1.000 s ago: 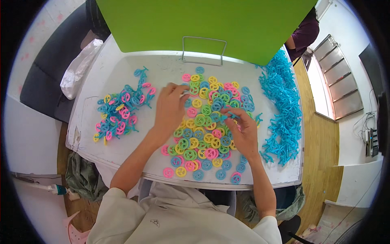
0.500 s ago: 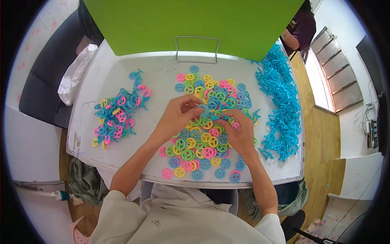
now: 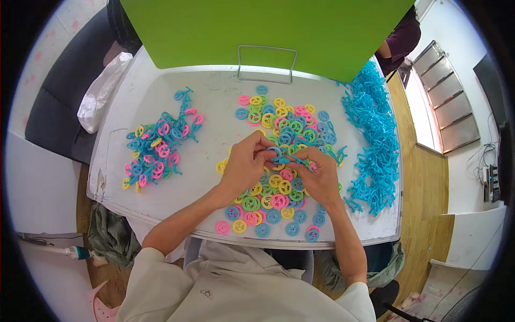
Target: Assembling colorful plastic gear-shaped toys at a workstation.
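My left hand [image 3: 242, 165] pinches a small blue plastic wheel [image 3: 274, 152] between thumb and fingers, over the middle of the table. Close by, my right hand [image 3: 322, 174] grips a thin blue branched plastic piece [image 3: 293, 159], its end meeting the wheel. A bit of pink shows beside the right fingers; whether it belongs to the held piece I cannot tell. Under and around both hands spreads a loose pile of spoked wheels [image 3: 278, 201] in pink, yellow, green and blue.
To the left lies a heap of blue pieces fitted with coloured wheels [image 3: 161, 145]. Along the right edge runs a long heap of blue branched pieces [image 3: 373, 139]. A green panel [image 3: 257, 32] with a wire stand [image 3: 266, 46] rises at the back. Another person's sleeve [image 3: 403, 40] shows far right.
The blue wheel has tilted and come up against the branched piece. My left hand has moved slightly right and down, closer to my right hand. The view has shifted a little.
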`<state>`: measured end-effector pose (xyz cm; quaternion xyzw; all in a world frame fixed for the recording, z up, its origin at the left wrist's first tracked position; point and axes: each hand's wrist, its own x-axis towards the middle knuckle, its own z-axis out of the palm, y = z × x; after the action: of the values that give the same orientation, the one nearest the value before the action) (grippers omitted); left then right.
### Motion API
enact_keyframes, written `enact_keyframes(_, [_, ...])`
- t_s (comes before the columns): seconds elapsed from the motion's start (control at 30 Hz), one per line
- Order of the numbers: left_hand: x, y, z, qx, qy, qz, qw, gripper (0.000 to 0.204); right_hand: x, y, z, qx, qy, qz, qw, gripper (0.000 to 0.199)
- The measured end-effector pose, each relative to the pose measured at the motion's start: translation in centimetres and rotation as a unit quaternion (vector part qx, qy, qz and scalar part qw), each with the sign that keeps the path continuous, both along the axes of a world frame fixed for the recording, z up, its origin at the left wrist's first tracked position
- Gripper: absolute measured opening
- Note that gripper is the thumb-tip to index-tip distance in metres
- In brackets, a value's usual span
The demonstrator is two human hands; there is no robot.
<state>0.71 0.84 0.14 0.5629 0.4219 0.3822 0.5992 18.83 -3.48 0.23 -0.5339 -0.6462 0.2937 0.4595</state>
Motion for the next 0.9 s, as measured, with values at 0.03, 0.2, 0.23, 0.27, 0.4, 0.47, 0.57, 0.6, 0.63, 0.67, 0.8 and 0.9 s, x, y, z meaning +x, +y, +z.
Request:
enact_keyframes(0.03, [0.1,-0.1,-0.1,0.016,0.003,0.005,1.0,0.009,0.2,0.0,0.0,-0.01,-0.002,0.005,1.0,0.013])
enact_keyframes(0.2, [0.3,-0.6,0.0,0.055,0.046,0.021,0.997,0.01,0.1,-0.1,0.5,-0.039,-0.006,-0.006,0.999,0.012])
enact_keyframes(0.23, [0.4,-0.8,0.1,0.08,0.053,0.029,0.995,0.01,0.0,-0.2,0.9,-0.07,-0.003,-0.015,0.997,0.011])
enact_keyframes(0.27, [0.4,-0.9,0.0,0.08,0.052,0.028,0.995,0.01,0.0,-0.2,1.1,-0.101,0.001,-0.023,0.995,0.011])
enact_keyframes(0.4, [0.4,-0.9,-0.7,0.118,0.068,0.016,0.991,0.01,0.2,-0.1,1.0,-0.113,0.014,-0.026,0.993,0.012])
enact_keyframes(0.47, [0.4,-0.8,-0.5,0.092,0.061,0.001,0.994,0.013,0.3,0.0,0.7,-0.092,0.005,-0.045,0.995,0.013])
enact_keyframes(0.57, [0.7,-0.9,0.2,0.059,-0.05,0.012,0.997,0.022,0.3,0.2,0.1,-0.096,0.129,-0.05,0.986,0.018])
enact_keyframes(0.6, [0.7,-1.1,0.1,0.069,-0.033,0.014,0.997,0.025,0.2,0.2,0.2,-0.095,0.129,-0.049,0.986,0.018])
enact_keyframes(0.63, [0.7,-1.3,0.1,0.08,-0.016,0.016,0.997,0.028,0.1,0.2,0.2,-0.119,0.176,-0.04,0.976,0.019])
enact_keyframes(0.67, [0.7,-1.4,0.2,0.08,-0.016,0.017,0.997,0.028,0.0,0.2,0.1,-0.143,0.224,-0.032,0.964,0.02])
enact_keyframes(0.8, [0.9,-1.7,0.5,0.108,-0.014,0.023,0.994,0.026,0.4,0.2,-0.7,-0.192,0.238,-0.001,0.952,0.019])
enact_keyframes(0.9, [1.0,-1.8,0.3,0.123,-0.042,0.03,0.991,0.025,0.3,0.3,-1.2,-0.217,0.344,0.023,0.913,0.02])
